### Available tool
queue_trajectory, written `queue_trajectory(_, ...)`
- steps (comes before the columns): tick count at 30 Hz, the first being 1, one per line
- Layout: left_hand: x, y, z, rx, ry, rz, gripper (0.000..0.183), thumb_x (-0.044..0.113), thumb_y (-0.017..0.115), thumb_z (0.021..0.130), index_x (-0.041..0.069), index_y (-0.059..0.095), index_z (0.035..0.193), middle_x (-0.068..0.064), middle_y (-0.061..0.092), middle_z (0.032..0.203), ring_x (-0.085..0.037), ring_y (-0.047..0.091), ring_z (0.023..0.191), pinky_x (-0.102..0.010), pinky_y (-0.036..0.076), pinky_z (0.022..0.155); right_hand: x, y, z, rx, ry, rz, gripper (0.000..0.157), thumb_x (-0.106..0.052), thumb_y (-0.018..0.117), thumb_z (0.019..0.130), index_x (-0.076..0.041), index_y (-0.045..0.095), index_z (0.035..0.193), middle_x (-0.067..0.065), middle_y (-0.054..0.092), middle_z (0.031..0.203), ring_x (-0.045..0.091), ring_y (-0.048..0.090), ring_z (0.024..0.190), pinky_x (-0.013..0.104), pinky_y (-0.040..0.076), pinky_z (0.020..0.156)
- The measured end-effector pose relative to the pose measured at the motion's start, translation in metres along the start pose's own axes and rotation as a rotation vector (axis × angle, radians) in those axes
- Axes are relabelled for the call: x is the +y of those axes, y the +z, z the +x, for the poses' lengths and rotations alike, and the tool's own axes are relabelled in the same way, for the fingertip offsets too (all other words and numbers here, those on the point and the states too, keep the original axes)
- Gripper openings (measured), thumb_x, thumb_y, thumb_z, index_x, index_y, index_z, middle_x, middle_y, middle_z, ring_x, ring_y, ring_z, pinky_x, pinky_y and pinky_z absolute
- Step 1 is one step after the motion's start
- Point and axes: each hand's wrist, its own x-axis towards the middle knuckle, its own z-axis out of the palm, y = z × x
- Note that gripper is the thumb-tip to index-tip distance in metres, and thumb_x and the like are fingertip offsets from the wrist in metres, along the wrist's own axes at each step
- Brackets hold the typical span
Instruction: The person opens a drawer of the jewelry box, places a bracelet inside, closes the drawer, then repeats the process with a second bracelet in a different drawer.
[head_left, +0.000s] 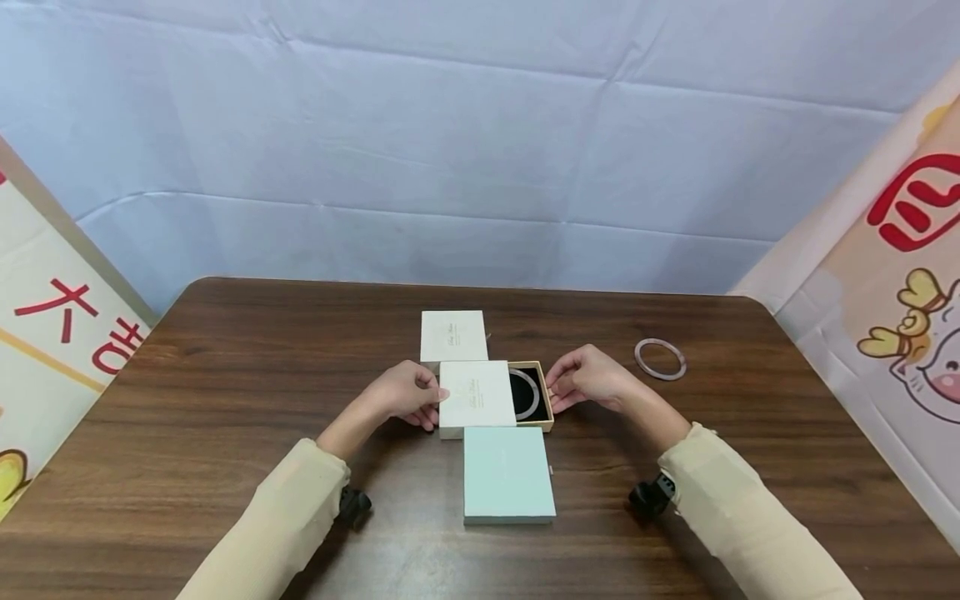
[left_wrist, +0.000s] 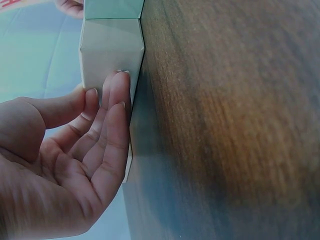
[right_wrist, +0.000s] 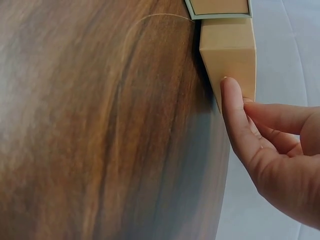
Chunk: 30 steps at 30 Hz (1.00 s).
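Note:
In the head view a white gift box (head_left: 474, 395) lies mid-table with its drawer (head_left: 547, 411) partly out to the right. Inside, on black lining, sits a pale bangle (head_left: 535, 395), its left part covered by the box's sleeve. My left hand (head_left: 408, 393) grips the sleeve's left end, thumb at the top edge and fingers along the end wall (left_wrist: 112, 55). At the drawer's right end, my right hand (head_left: 588, 379) has thumb and fingertips together against the tan front (right_wrist: 232, 62). Whether a pull tab is between them is hidden.
Behind stands another white box (head_left: 453, 335); a mint-green box (head_left: 507, 475) is in front, close against the middle one. A second pale bangle (head_left: 661, 359) lies on the table (head_left: 225, 400) to the right. A pale cloth (head_left: 450, 167) hangs beyond the table's back edge.

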Motion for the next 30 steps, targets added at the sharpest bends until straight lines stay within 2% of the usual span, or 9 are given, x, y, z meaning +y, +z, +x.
queue_trajectory(17,0.0000,0.0000,-0.0006,0.002,0.020,0.022,0.022,0.011,0.057,0.091,-0.001,0.058,0.072,-0.010,0.062,0.061,-0.019,0.063,0.055,-0.032,0.052,0.056,-0.0018,0.0052,0.0016,-0.002,-0.005,-0.006,0.017,0.020,0.045,0.081,0.024,0.051,0.097,0.018,0.062,0.072,0.023,0.065,0.065,0.038,0.053,0.067)
queue_trajectory(30,0.0012,-0.0003,-0.0005,-0.003,-0.005,0.005,0.021,0.012,0.057,0.091,0.000,0.059,0.073,-0.011,0.063,0.062,-0.019,0.064,0.056,-0.031,0.051,0.056,-0.0034,0.0097,0.0034,0.009,0.007,0.007,0.017,0.020,0.045,0.081,0.024,0.051,0.097,0.019,0.062,0.072,0.024,0.065,0.065,0.038,0.053,0.066)
